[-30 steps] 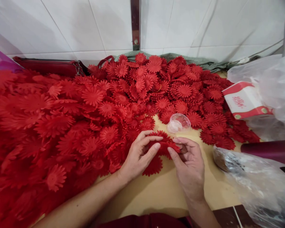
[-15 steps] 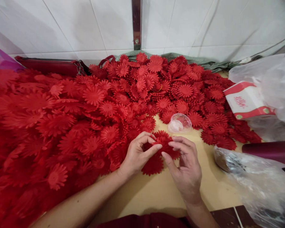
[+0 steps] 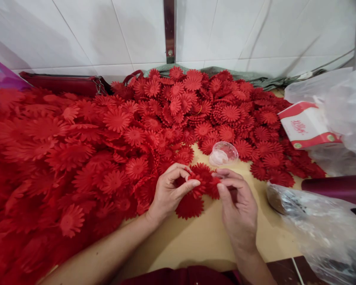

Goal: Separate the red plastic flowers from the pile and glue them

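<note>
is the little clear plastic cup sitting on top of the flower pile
No, the clear plastic cup lies on the bare tan tabletop at the edge of the red flower pile, beyond the left hand and right hand.

- 1 view: head-worn camera, looking forward and down.
- Range: close over the table [image 3: 195, 241], hands nearest the lens.
- Facing: tiled wall [image 3: 106, 35] at the top edge.
- Shared coverage: no 2nd view.

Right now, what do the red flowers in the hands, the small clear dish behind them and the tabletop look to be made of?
The red flowers look like matte fabric or thin foam: flat, die-cut petals, no shine; which one is unclear. The clear dish seems to be thin glossy plastic, see-through with highlights. The tabletop looks like smooth tan laminate or painted wood, faintly reflective.
</note>
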